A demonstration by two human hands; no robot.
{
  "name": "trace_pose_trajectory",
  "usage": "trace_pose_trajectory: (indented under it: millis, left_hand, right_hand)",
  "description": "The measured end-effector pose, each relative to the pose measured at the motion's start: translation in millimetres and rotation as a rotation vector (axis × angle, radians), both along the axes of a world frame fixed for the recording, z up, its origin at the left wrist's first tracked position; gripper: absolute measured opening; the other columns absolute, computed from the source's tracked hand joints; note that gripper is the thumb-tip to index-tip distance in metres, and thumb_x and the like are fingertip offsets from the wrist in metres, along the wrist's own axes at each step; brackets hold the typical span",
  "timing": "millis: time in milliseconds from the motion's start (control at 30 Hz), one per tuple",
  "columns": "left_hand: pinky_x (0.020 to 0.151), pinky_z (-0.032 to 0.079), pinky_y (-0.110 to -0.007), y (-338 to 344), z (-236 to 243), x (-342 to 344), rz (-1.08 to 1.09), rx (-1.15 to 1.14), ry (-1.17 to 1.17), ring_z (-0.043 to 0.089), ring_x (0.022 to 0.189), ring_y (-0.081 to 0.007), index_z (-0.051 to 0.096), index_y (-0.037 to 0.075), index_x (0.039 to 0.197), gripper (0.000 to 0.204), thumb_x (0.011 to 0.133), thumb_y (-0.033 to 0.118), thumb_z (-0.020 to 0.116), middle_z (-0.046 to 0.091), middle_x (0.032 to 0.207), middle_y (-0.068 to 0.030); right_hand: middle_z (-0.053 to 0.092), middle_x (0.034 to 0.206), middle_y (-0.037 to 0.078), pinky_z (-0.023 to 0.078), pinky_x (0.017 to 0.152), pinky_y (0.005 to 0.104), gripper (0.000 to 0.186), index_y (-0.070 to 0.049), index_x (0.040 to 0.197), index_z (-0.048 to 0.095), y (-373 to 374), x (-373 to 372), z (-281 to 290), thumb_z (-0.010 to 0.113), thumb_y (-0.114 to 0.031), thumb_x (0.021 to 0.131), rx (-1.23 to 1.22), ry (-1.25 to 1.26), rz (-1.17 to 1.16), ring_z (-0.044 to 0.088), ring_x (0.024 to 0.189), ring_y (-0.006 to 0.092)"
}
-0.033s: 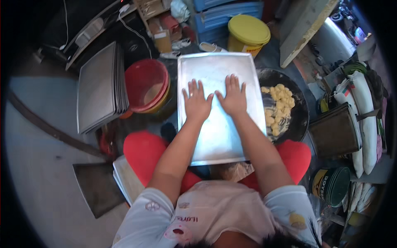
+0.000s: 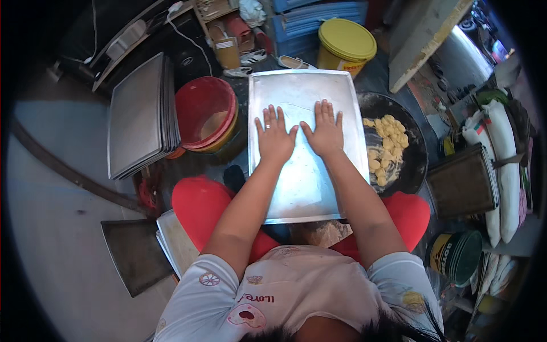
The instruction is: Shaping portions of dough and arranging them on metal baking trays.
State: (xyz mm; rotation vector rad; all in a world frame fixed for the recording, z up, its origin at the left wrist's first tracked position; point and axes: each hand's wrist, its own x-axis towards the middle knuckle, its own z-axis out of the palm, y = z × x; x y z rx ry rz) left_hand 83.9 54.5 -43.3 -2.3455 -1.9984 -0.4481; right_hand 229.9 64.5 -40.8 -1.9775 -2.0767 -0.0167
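Observation:
A shiny metal baking tray point(image 2: 302, 194) lies in front of me, between my knees. My left hand point(image 2: 276, 139) rests flat on it left of the middle, fingers stretched out, with a ring on one finger. Beside it on the right, my right hand point(image 2: 326, 134) is also spread flat on the metal. The two thumbs point toward each other, a little apart. Just right of the tray, a wide dark round pan point(image 2: 420, 154) holds several pale yellow dough pieces point(image 2: 393, 134) and some white flour-like powder. Neither hand grips anything.
Stacked metal trays point(image 2: 139, 114) and a red basin point(image 2: 191, 94) on a yellow bucket stand to the left. Beyond the tray is a lidded yellow bucket point(image 2: 346, 43). On the right are dark trays point(image 2: 462, 182), white sacks point(image 2: 504, 165) and a dark green bucket point(image 2: 464, 259).
The whole view has shifted slightly, so the tray and things around it appear a little farther right and mostly higher. Both hands stay flat on the tray.

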Motion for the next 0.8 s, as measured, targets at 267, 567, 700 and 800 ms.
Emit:
trace_pose_trajectory:
  millis: [267,567,700,800]
  left_hand:
    - [0.112,0.016,-0.046,-3,0,-12,-0.073,0.078,-0.227,0.030,0.134,-0.0352,0.043,-0.003,0.132,0.057,0.088,0.033,0.052,0.036,0.141,-0.0246]
    - [0.070,0.047,-0.029,34,-44,-133,0.335,-0.345,-1.532,0.060,0.081,-0.0163,0.062,0.001,0.110,0.026,0.086,0.010,0.056,0.065,0.095,-0.0084]
    - [0.063,0.048,-0.029,15,-97,-139,0.293,-0.643,-1.742,0.060,0.072,-0.0145,0.065,0.001,0.099,0.020,0.086,0.014,0.057,0.065,0.085,-0.0056]
    - [0.066,0.049,-0.028,11,-103,-139,0.180,-0.749,-1.827,0.059,0.073,-0.0128,0.062,0.005,0.100,0.019,0.090,0.020,0.058,0.063,0.087,-0.0034]
  right_hand:
    - [0.015,0.152,0.015,0.002,0.113,0.0491,0.076,-0.003,0.145,0.019,-2,-8,9,0.035,-0.054,0.091,-0.159,-0.040,-0.014,0.008,0.142,0.0254]
    - [0.020,0.150,0.018,0.005,0.112,0.0529,0.070,-0.004,0.144,0.024,0,-94,7,0.037,-0.049,0.092,-0.060,-0.091,0.033,0.015,0.141,0.0306]
    - [0.021,0.150,0.016,0.005,0.112,0.0518,0.070,-0.006,0.145,0.024,0,-90,8,0.034,-0.052,0.093,-0.050,-0.088,0.054,0.015,0.141,0.0287]
    - [0.021,0.150,0.016,0.005,0.112,0.0507,0.068,-0.007,0.145,0.024,-3,-86,6,0.035,-0.051,0.093,-0.053,-0.077,0.055,0.015,0.141,0.0283]
